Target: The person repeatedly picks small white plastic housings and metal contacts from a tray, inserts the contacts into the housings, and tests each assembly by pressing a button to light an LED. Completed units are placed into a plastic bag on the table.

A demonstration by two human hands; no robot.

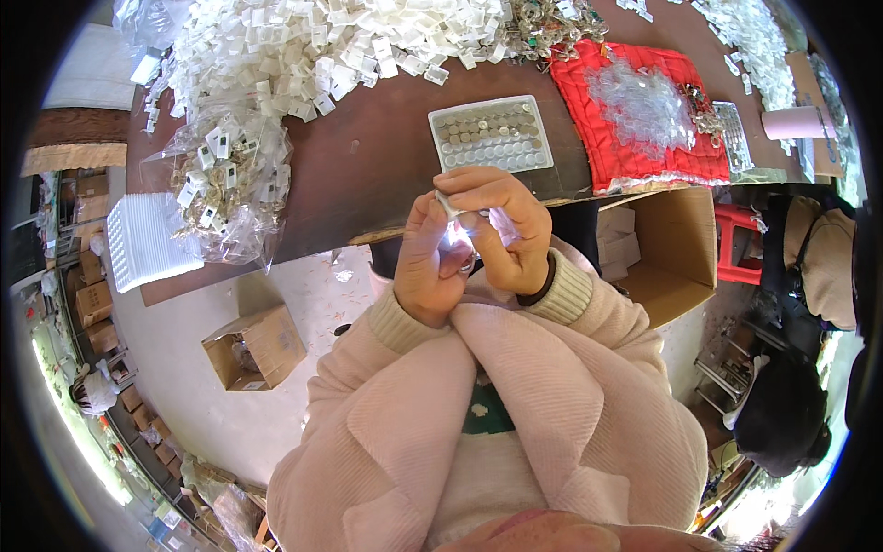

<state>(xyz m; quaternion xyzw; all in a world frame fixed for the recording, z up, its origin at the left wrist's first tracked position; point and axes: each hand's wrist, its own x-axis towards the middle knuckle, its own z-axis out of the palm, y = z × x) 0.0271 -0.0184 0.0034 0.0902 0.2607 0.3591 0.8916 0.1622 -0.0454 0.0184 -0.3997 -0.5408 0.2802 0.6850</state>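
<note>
My left hand (430, 267) and my right hand (506, 225) are raised together in front of my chest, just off the table's front edge. Between their fingertips they pinch a small white light (447, 204). A bright white glow shines below it, between the palms. Fingers hide most of its shape. Just beyond the hands lies a white plastic tray (545, 158) with rows of small round silver button cells. Some of its rows look darker than others.
White plastic cases (340, 46) are heaped across the table's back. A clear bag (230, 175) of small parts and stacked white trays (147, 244) lie left. Clear pieces (644, 101) rest on red cloth (607, 166). Cardboard boxes (267, 345) and a red stool (736, 244) stand below.
</note>
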